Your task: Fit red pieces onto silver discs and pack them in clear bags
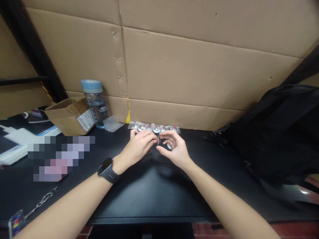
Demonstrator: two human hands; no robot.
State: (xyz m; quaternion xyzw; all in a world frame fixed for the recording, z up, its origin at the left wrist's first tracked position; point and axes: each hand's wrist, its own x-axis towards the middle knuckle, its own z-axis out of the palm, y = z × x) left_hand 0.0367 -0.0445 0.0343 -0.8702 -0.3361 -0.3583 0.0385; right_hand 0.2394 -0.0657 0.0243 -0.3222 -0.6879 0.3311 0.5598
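Observation:
A small flat silvery piece (159, 139), seen nearly edge-on, stands between my two hands above the black table. My right hand (176, 148) curls around it, with thumb and fingertips at its lower and upper edges. From the other side, the closed fingers of my left hand (141, 142) meet it; a trace of red shows at their tips, and what they pinch is partly hidden. Behind my right fingers, part of a round silver object (169, 146) is visible. Just beyond my hands lies a row of clear packets (157, 128) with round silvery items and red marks.
At the back left stand an opened cardboard box (67, 116), a blue-lidded water bottle (96, 104) and a crumpled clear bag (113, 123). A white power strip (15, 154) and a chain (46, 198) lie left. A black backpack (279, 132) fills the right. Cardboard (179, 73) walls the back.

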